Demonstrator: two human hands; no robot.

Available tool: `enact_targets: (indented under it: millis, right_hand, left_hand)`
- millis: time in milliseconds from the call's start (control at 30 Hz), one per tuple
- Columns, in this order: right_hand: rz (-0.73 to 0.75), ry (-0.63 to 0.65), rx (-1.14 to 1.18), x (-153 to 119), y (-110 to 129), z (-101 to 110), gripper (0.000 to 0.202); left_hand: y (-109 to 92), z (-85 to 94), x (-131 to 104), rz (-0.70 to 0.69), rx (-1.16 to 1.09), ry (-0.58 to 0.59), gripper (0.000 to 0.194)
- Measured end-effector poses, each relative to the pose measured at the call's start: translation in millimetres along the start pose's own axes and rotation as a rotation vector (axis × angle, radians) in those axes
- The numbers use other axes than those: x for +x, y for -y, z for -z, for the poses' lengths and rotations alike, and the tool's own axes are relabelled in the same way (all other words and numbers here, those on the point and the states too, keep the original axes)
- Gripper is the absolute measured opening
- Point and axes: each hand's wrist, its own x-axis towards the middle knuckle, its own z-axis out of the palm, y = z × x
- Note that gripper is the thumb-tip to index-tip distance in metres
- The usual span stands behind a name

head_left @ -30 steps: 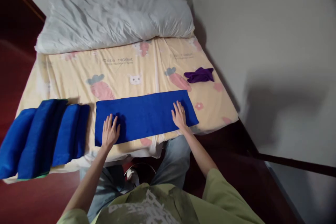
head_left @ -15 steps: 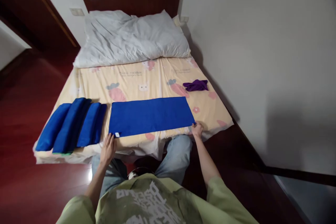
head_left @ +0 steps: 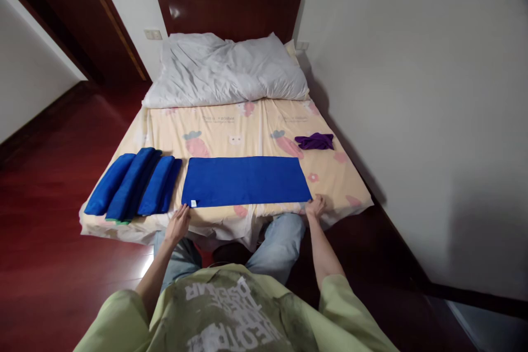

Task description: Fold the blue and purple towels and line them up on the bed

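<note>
A blue towel (head_left: 247,180) lies flat and wide across the near part of the bed, with a small white tag at its near left corner. My left hand (head_left: 179,223) has its fingers closed at that corner, beside the tag. The near right corner is pinched in the fingers of my right hand (head_left: 315,207). To the left, several rolled or folded blue towels (head_left: 132,182) lie side by side. A crumpled purple cloth (head_left: 315,141) rests further back on the right.
The bed carries a yellow patterned sheet (head_left: 256,126) with a grey-white quilt (head_left: 231,74) bunched at the far end. Behind it stands a dark wooden headboard (head_left: 231,11). A wall (head_left: 412,93) runs along the right, and reddish floor (head_left: 45,187) shows at left.
The view has shifted, so the bed sits further right and lower at its far end. The blue towel's near edge looks straighter; both hands remain at its near corners.
</note>
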Motion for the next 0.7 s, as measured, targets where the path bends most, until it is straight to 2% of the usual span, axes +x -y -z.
enact_targets:
  millis: [67, 100, 200, 233, 300, 433, 567, 633, 700]
  right_hand:
    - [0.022, -0.001, -0.031, -9.8, 8.6, -2.4, 0.053]
    - [0.09, 0.042, -0.048, -15.0, 13.3, -3.9, 0.054]
    - [0.3, 0.305, -0.135, -29.1, 23.2, -7.4, 0.058]
    - [0.313, 0.378, -0.171, -32.5, 24.4, -8.1, 0.059]
    - [0.272, 0.444, -0.232, -36.0, 24.2, -8.5, 0.062]
    - [0.235, 0.447, -0.255, -29.5, 23.2, -5.4, 0.061]
    - [0.159, 0.451, -0.137, -19.1, 35.3, 3.2, 0.056]
    - [0.126, 0.341, -0.012, -26.4, 47.9, 7.5, 0.053]
    - [0.111, 0.194, 0.17, -48.3, 64.6, 8.8, 0.048]
  left_hand:
    - [-5.0, 2.5, -1.6, -0.014, 0.02, -0.015, 0.057]
    - [-7.9, 3.1, -2.7, -0.014, 0.028, -0.025, 0.057]
    - [-15.7, 2.8, -5.8, 0.024, 0.044, -0.025, 0.057]
    - [-17.2, 2.3, -6.3, 0.041, 0.047, -0.016, 0.057]
    - [-18.4, 1.7, -5.5, 0.066, 0.051, 0.008, 0.057]
    - [-17.4, 3.8, 1.0, 0.098, 0.036, 0.053, 0.055]
    - [-23.7, 9.5, 3.4, 0.118, -0.013, 0.02, 0.054]
    - [-32.3, 12.6, -2.2, 0.098, -0.051, -0.025, 0.055]
    - [-44.1, 14.5, -14.1, 0.057, -0.104, -0.08, 0.057]
